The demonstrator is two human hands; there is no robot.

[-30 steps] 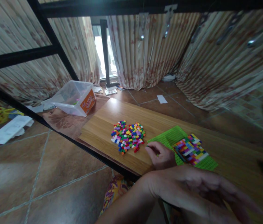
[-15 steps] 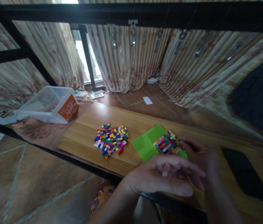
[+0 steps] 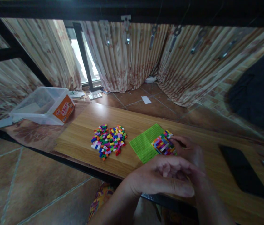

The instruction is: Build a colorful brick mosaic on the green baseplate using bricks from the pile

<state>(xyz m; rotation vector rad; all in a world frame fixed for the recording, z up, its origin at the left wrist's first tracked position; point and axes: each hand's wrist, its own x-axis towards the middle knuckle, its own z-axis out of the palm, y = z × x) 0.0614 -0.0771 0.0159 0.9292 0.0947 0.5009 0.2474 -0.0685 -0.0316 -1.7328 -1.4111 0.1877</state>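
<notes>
A green studded baseplate (image 3: 143, 142) lies on the wooden table, its right part covered by a patch of colourful toy bricks (image 3: 163, 143). My right hand (image 3: 188, 151) reaches over the plate's right side, thumb and fingers drawn together at the patch's edge. Whatever its fingertips hold, if anything, is too small and hidden to make out. Nearer to me, my left hand (image 3: 164, 175) hovers above the table's front edge, fingers loosely curved with the thumb apart, and holds nothing. It covers the plate's near corner and part of my right wrist.
A loose pile of toy bricks (image 3: 110, 140) lies left of the plate. At the far left stands a clear plastic box (image 3: 38, 117) with an orange label. A black flat object (image 3: 244, 172) lies on the table (image 3: 80, 134) at right. A dark bar crosses overhead.
My right hand has moved a little left, its fingertips now over the right edge of the brick patch. My left hand keeps its pose. The whole view has shifted slightly.
</notes>
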